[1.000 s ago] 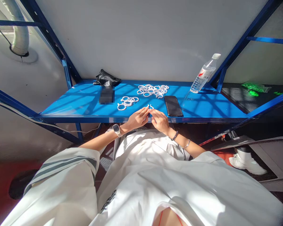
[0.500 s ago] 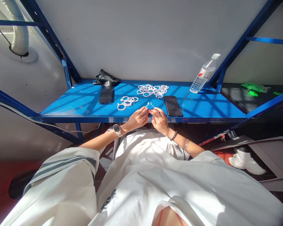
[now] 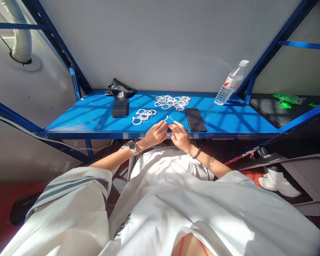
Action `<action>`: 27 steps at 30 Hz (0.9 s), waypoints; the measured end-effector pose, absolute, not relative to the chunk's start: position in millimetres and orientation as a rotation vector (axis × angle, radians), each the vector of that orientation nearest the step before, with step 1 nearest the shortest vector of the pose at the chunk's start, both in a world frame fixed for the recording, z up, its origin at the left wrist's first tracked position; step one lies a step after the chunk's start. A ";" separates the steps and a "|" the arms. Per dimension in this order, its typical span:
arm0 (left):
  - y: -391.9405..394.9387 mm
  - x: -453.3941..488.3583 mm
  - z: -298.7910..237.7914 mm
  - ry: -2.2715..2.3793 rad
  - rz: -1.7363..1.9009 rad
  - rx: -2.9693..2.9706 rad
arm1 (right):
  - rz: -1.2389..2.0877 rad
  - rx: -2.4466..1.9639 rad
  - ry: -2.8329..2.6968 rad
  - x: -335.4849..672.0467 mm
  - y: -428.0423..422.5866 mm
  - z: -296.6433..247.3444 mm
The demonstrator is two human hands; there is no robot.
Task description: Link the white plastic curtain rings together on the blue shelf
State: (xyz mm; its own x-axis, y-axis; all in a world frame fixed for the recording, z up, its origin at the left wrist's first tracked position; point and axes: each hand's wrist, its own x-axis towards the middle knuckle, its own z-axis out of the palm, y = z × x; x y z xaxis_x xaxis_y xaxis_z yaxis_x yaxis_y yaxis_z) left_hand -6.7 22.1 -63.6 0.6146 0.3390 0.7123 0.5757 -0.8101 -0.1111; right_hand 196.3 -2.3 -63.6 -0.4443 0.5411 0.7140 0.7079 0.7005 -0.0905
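Observation:
Between my fingers, at the front edge of the blue table [image 3: 96, 123], is a white plastic ring [image 3: 172, 119] with a gap at its far side. My left hand [image 3: 156, 133], with a watch at the wrist, pinches the ring's left side. Its right side is gripped by my right hand [image 3: 180, 135]; the fingers cover the ring's lower part. A small group of white rings [image 3: 144, 114] lies beyond my left hand. Farther back is a larger pile of similar rings [image 3: 173, 102], overlapping one another.
A black phone [image 3: 196, 120] lies right of my right hand. A clear water bottle [image 3: 230, 83] stands at the back right. At the back left are a crumpled black plastic bag [image 3: 120, 88] and a blurred-out dark patch. Blue metal posts [image 3: 280, 42] frame the table.

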 end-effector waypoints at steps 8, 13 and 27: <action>20.3 -5.8 -65.1 -0.692 -1.004 -2.511 | -0.309 -0.901 -2.099 195.9 -4.9 -61.1; 17.6 -2.6 -63.4 -0.518 -1.070 -2.379 | -0.311 -0.833 -2.077 198.3 -4.1 -62.3; 20.7 -10.2 -66.5 -0.481 -1.050 -2.516 | -0.201 -0.811 -2.134 203.9 -4.8 -60.3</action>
State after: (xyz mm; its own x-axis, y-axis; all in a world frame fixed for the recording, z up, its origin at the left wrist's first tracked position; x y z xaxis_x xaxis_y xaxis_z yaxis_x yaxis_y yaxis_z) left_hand -10.2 20.7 -66.5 0.6640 0.1669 0.7289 0.4435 -0.8727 -0.2041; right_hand 203.9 -4.8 -60.3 -0.4519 0.4810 0.7512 0.6128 0.7794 -0.1304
